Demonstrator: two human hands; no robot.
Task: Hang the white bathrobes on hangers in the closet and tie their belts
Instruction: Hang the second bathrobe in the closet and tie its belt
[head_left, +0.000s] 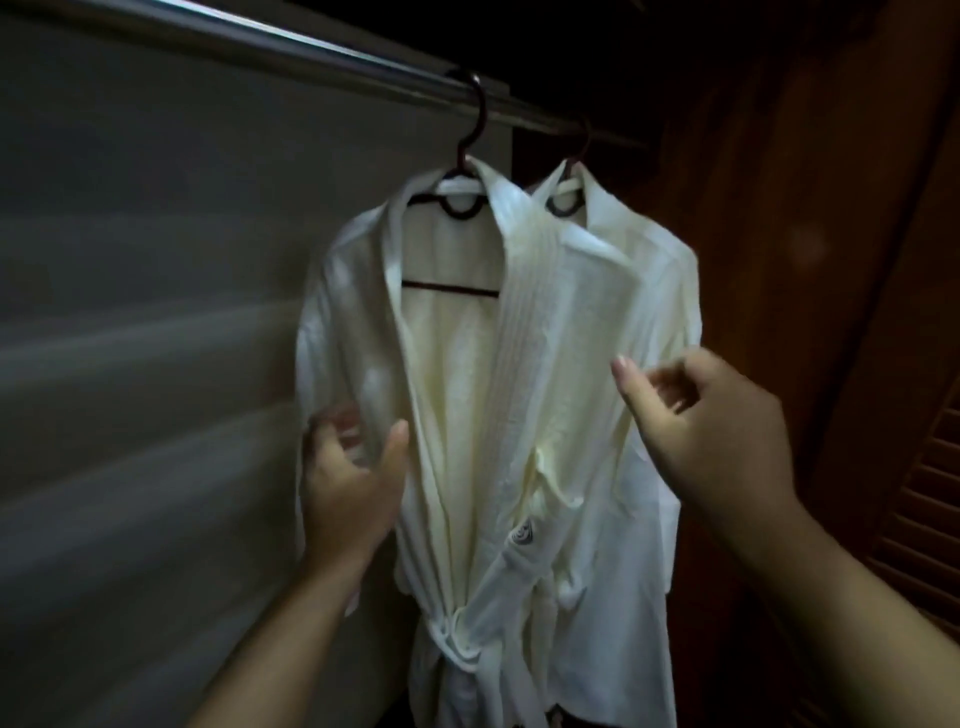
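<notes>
Front bathrobe (467, 395) hangs lengthwise between my hands | left hand (348, 483) loose at its left edge, nearer | right hand (711, 415) half-curled, grasping nothing | belt (457, 639) knotted below.

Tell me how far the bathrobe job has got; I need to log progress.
Done: both robes hang from the rod, and the front robe has its belt tied. In hand: the left hand touches its front edge; the right hand hovers open. Left: the rear robe's belt is hidden.
</notes>
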